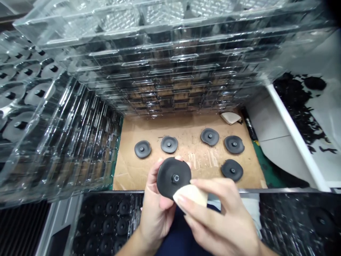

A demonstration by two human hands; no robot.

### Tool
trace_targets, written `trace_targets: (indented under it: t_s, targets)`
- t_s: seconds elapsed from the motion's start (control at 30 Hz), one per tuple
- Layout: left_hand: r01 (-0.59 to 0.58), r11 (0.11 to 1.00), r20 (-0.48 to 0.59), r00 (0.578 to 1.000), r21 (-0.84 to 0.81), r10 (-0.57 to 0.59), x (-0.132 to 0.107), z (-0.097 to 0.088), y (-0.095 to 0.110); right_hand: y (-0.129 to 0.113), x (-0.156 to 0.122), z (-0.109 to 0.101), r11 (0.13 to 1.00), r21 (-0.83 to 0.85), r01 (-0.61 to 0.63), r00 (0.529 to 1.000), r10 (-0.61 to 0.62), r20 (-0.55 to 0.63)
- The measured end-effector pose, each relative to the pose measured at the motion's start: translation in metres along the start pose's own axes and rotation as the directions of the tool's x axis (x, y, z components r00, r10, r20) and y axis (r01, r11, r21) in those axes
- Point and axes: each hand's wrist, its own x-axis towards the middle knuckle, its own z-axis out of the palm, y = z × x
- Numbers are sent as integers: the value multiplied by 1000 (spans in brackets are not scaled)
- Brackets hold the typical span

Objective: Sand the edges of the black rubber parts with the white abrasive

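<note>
My left hand (157, 209) grips a black disc-shaped part (166, 177) from below and behind, with its hollow central stud facing me. Pinched in my right hand (226, 213) is a cream-coloured, rounded flat piece (195, 193); its tip lies at the lower right rim of the disc. The frame does not show what this piece is made of. Beyond my hands, several similar black discs lie stud up on a brown cardboard sheet (186, 121), among them a left one (142, 149) and a right one (232, 170).
Tall stacks of clear plastic trays stand behind (173, 57) and at the left (66, 135). Another cream piece (230, 118) lies at the cardboard's back right, beside a dark pen-like tool (249, 128). A white bin (295, 135) at right holds black scraps (295, 96). Filled trays (106, 224) sit below.
</note>
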Motion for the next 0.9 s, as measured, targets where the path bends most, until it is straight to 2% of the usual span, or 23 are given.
trace_targets:
  t_s: [0.13, 0.27, 0.37, 0.43, 0.6, 0.67, 0.77, 0.9]
  targets:
    - [-33, 999, -17, 999, -4, 32, 3, -4, -1, -1, -4, 3, 997, -59, -52, 998, 54, 26]
    - [17, 1000, -12, 1000, -4, -17, 4, -5, 0, 5, -6, 6, 1000, 14, -12, 1000, 12, -7]
    - [10, 1000, -43, 999, 16, -9, 4, -4, 1, 15, 4, 1, 994, -81, -69, 998, 69, -7]
    - [9, 1000, -34, 999, 5, -9, 3, -3, 1, 15, 14, -4, 987, -127, -96, 995, 90, -51]
    - [46, 999, -32, 998, -21, -47, 2, -3, 3, -7, 19, 2, 999, 10, 46, 998, -46, 45]
    - [54, 998, -52, 997, -31, -55, 2, -5, 3, -10, 17, 9, 998, 24, 50, 996, -51, 75]
    - [66, 997, -68, 995, -50, -69, 2, -8, 3, -7, 14, 14, 998, 18, 59, 997, -60, 47]
    - [60, 998, -11, 998, -35, -61, 2, -8, 4, -6, 9, 13, 998, 64, 25, 998, -28, 47]
